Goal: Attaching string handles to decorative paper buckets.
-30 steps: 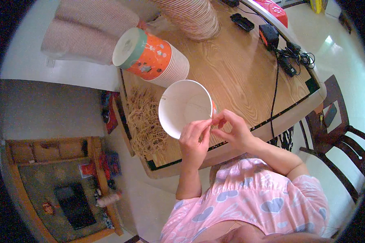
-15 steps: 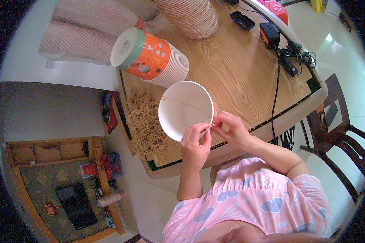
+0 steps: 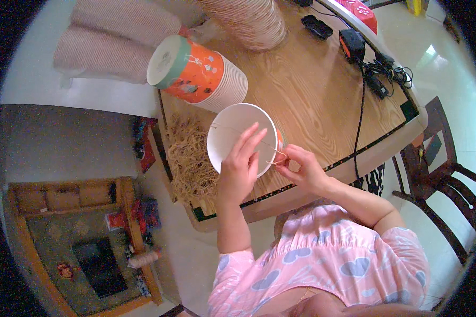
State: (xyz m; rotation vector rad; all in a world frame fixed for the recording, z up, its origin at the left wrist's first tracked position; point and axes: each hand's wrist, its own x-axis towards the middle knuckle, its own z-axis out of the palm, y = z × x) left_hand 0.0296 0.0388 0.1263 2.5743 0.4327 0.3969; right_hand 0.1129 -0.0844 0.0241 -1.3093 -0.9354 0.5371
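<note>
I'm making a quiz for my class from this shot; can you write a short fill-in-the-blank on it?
1. The left hand rests on a white paper ____.
2. The right hand pinches a thin rubber ____ stretched across the bowl.
3. The pile of bands lies to the ____ of the bowl.
4. The stack of bowls lies on its ____ on the table.

Missing words: bowl; band; left; side

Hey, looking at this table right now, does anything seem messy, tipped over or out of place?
Mostly tidy. Two things stand out: a loose heap of tan rubber bands sprawls at the table's left edge, and the orange stack of paper bowls lies on its side. The white bowl in the hands looks intact.
</note>
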